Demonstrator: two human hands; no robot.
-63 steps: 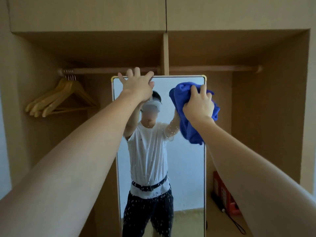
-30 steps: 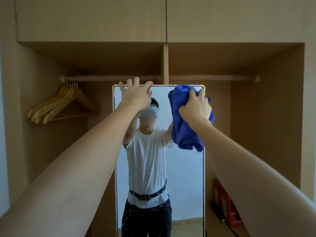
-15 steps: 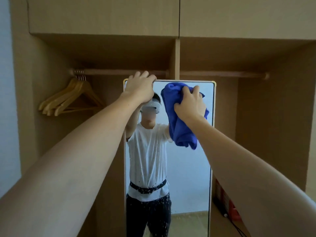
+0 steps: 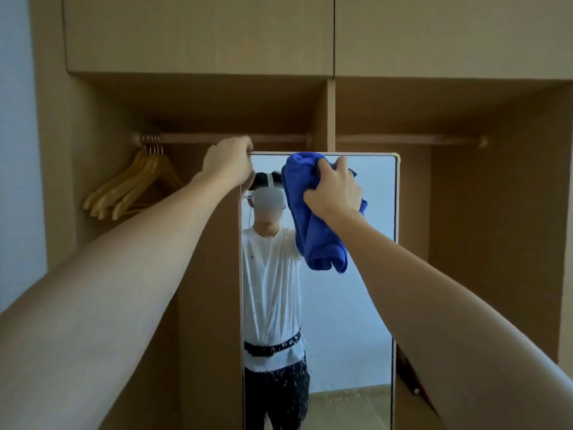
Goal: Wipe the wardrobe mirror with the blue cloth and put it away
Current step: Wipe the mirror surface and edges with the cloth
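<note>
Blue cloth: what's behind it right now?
The blue cloth, gripped by the right hand, lies against the upper part of the mirror. The glass it covers is hidden; droplets show on the glass lower down.

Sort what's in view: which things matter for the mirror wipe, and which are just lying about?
In the job: mirror; blue cloth, gripped by the right hand; left hand gripping the mirror's top corner.
Lying about: wooden hangers; rail; red thing, low right.
</note>
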